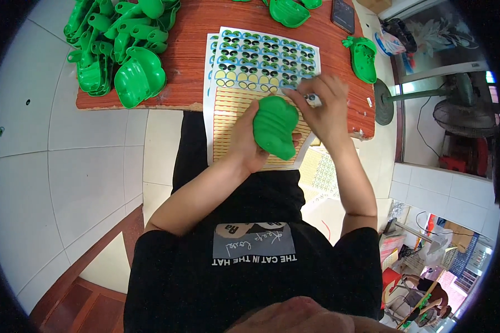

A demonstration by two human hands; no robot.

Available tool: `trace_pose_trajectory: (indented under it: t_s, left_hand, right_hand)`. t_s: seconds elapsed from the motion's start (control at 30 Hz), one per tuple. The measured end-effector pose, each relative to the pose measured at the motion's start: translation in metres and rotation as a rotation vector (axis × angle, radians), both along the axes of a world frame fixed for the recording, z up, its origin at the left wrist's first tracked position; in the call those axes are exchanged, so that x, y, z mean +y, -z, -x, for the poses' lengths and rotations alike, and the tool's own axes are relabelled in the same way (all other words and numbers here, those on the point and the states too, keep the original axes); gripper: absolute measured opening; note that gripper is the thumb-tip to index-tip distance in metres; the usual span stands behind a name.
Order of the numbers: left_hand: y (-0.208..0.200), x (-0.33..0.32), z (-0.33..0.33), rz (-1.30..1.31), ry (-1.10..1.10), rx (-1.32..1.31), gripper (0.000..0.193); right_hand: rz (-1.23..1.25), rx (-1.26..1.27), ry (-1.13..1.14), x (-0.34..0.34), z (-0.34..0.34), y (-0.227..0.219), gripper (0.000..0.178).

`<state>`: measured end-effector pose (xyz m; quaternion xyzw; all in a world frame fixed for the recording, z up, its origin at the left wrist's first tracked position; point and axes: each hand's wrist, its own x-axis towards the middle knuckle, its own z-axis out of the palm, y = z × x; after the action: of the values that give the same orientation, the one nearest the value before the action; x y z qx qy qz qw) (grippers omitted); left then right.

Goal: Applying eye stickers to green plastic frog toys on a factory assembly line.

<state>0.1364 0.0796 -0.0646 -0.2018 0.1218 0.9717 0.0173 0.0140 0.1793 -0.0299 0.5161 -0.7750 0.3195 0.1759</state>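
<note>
My left hand (243, 137) is wrapped round a bright green plastic shell (276, 126) with curved ridges and a rounded lobed end. It holds the shell over a sheet of stickers (233, 114), which overhangs the table's near edge. Rows of dark eye-like, blue and green stickers fill the sheet's far half; yellow strips with red lines fill the near half. Just right of the shell, my right hand (326, 108) has its thumb and forefinger drawn together over the sheet. A small dark-and-white spot shows by these fingers; what they pinch is too small to name.
On the red-brown table (191, 66), a heap of green plastic parts (119, 41) stands at the left. A green shell (363, 60) and a phone (343, 15) lie at the right. Beyond is a fan (464, 114). Printed sheets (325, 175) lie on the floor below.
</note>
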Motion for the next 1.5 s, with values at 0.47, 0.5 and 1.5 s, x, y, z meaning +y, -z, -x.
trace_pose_trajectory:
  t_s: [0.47,0.5,1.5]
  left_hand:
    - [0.001,0.004,0.003,0.013,-0.065,0.008,0.041]
    - [0.001,0.004,0.003,0.014,-0.066,0.009,0.041]
    - [0.001,0.004,-0.001,-0.044,-0.047,0.015,0.043]
  right_hand:
    - [0.097,-0.172,0.059,0.009,-0.085,-0.014,0.026]
    - [0.063,-0.145,0.08,0.01,-0.086,-0.014,0.025]
    - [-0.127,0.037,0.284,0.013,0.008,0.036,0.009]
